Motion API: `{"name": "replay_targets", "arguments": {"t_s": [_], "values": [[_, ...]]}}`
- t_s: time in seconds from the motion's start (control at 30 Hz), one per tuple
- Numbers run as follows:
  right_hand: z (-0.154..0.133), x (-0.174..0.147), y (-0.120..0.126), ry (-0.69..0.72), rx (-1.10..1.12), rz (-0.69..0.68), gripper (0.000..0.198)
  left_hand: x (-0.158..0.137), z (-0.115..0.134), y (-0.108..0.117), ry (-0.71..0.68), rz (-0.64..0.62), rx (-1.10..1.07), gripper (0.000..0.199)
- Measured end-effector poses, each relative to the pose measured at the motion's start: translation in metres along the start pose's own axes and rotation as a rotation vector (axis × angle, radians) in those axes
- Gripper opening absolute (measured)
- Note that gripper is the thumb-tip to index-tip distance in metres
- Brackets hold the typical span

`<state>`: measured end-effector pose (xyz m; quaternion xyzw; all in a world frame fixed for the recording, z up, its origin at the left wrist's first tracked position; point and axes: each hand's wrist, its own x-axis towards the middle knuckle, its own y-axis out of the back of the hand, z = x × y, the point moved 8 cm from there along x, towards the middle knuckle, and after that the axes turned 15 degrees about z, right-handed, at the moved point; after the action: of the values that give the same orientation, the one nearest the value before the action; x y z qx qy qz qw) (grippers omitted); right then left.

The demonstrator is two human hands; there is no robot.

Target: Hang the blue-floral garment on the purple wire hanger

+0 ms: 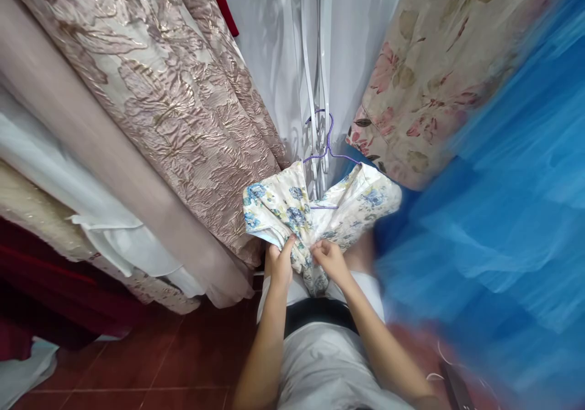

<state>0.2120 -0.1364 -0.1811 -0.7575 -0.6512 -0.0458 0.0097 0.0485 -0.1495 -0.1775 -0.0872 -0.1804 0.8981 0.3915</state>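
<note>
A white dress with blue flowers hangs on a purple hanger in front of my body. Its neckline forms a V, and the lower part drops down between my legs. My left hand grips the fabric at the left of the bodice, thumb on top. My right hand pinches the cloth near the middle front, just below the V. Whatever small part lies between those fingertips is hidden. Long white straps hang down behind the hanger's hook.
Pink-gold brocade fabric and other garments hang close on the left. White cloth hangs ahead. On the right are a floral garment and blue tulle. A dark power strip with cords lies on the red tile floor.
</note>
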Motion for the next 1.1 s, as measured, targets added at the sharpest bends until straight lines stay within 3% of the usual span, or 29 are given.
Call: {"name": "replay_targets", "arguments": {"t_s": [0.07,0.2,0.27,0.3,0.4,0.47,0.57,0.67,0.77,0.93,1.1], "values": [[0.0,0.0,0.001,-0.005,-0.002,0.007,0.027,0.004,0.008,0.001,-0.067,0.028,-0.011,0.048],[0.002,-0.001,0.009,-0.047,0.019,0.054,0.029,0.004,0.047,0.022,-0.565,0.245,0.108,0.061],[0.002,-0.001,0.014,-0.057,0.033,0.08,0.029,-0.003,0.053,0.02,-0.735,0.209,0.265,0.048],[0.002,-0.001,0.015,-0.054,0.039,0.087,0.028,-0.008,0.049,0.012,-0.769,0.102,0.345,0.038],[-0.002,-0.001,0.015,-0.042,0.081,0.082,0.028,-0.028,0.018,-0.017,-0.697,-0.292,0.482,0.018],[-0.004,-0.003,0.013,-0.054,0.129,0.065,0.028,-0.038,-0.002,-0.025,-0.61,-0.395,0.502,0.015],[-0.006,-0.007,0.01,-0.111,0.212,0.042,0.029,-0.044,-0.014,-0.027,-0.575,-0.358,0.516,0.007],[-0.007,-0.012,0.008,-0.204,0.311,0.013,0.033,-0.048,-0.013,-0.025,-0.622,-0.339,0.54,0.014],[-0.014,-0.013,0.013,-0.245,0.413,0.065,0.037,-0.056,-0.013,-0.026,-0.665,-0.399,0.585,0.014],[-0.056,0.009,0.033,-0.146,0.503,0.22,0.033,-0.076,-0.026,-0.03,-0.628,-0.557,0.674,0.014],[-0.106,0.046,0.033,-0.063,0.58,0.211,0.028,-0.087,-0.028,-0.037,-0.651,-0.608,0.732,0.017]]}}
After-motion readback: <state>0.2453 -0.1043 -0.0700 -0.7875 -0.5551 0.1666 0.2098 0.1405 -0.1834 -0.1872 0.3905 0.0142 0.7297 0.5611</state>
